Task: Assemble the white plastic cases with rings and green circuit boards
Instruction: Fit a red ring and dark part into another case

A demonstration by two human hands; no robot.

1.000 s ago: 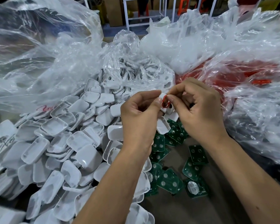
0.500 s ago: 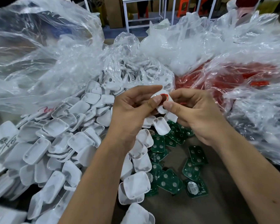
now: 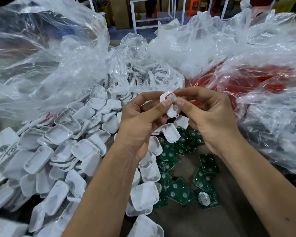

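Observation:
A small white plastic case (image 3: pixel 171 108) with a red ring (image 3: pixel 171 95) at its top is held between both hands at the middle of the view. My left hand (image 3: pixel 140 120) pinches it from the left, thumb on its face. My right hand (image 3: pixel 210 117) pinches it from the right, thumb by the ring. A big pile of white cases (image 3: pixel 61 151) covers the left of the table. Several green circuit boards (image 3: pixel 178 190) lie below the hands.
Clear plastic bags (image 3: pixel 41 57) billow at the back left and right. One bag at the right holds red parts (image 3: pixel 246 79). A bag of white parts (image 3: pixel 143 77) sits behind the hands. Brown table (image 3: pixel 181 219) shows near the front. White frames stand far back.
Both hands have turned the case so its face shows more. The red ring now sits on the case's top. Several cases in the pile below the left forearm have shifted.

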